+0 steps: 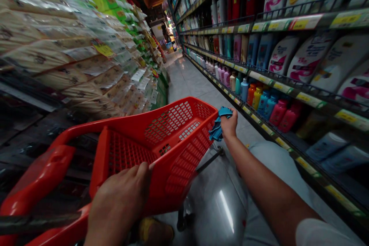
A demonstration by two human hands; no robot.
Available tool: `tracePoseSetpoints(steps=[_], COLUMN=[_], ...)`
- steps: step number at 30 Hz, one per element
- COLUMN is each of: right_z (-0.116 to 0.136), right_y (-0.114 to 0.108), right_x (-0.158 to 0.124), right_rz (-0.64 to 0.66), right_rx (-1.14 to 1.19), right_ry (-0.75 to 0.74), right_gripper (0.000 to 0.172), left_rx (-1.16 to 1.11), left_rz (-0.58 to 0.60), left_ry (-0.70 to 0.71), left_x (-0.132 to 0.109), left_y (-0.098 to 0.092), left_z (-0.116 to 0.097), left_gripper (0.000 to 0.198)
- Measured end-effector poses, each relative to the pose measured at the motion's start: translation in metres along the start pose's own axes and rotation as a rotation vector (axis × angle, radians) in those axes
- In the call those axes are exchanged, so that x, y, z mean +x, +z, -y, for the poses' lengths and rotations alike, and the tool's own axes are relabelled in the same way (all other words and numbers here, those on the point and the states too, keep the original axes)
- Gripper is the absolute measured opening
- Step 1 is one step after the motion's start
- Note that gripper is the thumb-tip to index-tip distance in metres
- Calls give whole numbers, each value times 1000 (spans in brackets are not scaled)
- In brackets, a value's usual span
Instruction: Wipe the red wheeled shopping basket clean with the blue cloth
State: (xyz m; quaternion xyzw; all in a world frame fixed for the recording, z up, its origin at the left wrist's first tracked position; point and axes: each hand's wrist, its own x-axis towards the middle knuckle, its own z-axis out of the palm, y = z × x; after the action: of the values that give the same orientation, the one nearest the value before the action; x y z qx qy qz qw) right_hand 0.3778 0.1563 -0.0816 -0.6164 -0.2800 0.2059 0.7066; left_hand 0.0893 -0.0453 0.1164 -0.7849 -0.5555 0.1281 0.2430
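Note:
A red plastic shopping cart [178, 165] stands tilted across the aisle, its basket walls full of slots and its inside bare. My left hand [121, 196] is closed over the near top rim, close to the handle end; its fingertips curl over the edge. At the front corner of the basket, my right hand [230, 125] grips a crumpled blue cloth [217, 125] against the cart's outer side. Part of the cloth is hidden by my fingers. The cart's handle [37, 180] reaches toward the lower left.
Shelves [259, 77] with bottles, among them white shampoo bottles [309, 57], line the right side. Stacked packages in clear wrap [72, 57] rise on the left, with green packs [111, 5] behind. The grey tiled floor [187, 73] runs down the aisle.

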Motion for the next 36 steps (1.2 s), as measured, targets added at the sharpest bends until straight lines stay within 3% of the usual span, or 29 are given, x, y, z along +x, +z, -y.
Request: tracePoseSetpoints(steps=[4,8,10,14,19,23,28,31,34,36], right_z=[34,53,56,61,71,79,91,96,85,67], right_y=[-15,-25,-33,-60,-93,-113,-134,-130,-106,-87], right_x=[46,55,51,36,5,-27,-67,-68,-44,-28], right_rz=[198,614,734,730,595,534,530,601,610,502], right_rx=[-192,-576,-684,-732,-743,-687,-703,-669,-457,-212], right_ry=[-208,-372,-403,-381,-394,-433,-540,-563,-428,-157], right_gripper=[36,33,36,38,38,31,31,33,26,26], left_rx=[-58,-46,-24,19,-3,-226,-395,-480,-523,-535], left_rz=[-52,-193,-294,-408,-410,-426,-458,-470,-475,-480], left_ry=[52,117,146,117,-53,-14,58,130,193,230], left_x=[-20,-30,-30,-28,-19,-2,20,27,29,30], left_y=[6,7,7,7,16,22,13,6,4,6], left_z=[10,17,19,22,15,-24,-114,-160,-180,-181], left_gripper=[32,30,34,41,43,41,33,31,31,30])
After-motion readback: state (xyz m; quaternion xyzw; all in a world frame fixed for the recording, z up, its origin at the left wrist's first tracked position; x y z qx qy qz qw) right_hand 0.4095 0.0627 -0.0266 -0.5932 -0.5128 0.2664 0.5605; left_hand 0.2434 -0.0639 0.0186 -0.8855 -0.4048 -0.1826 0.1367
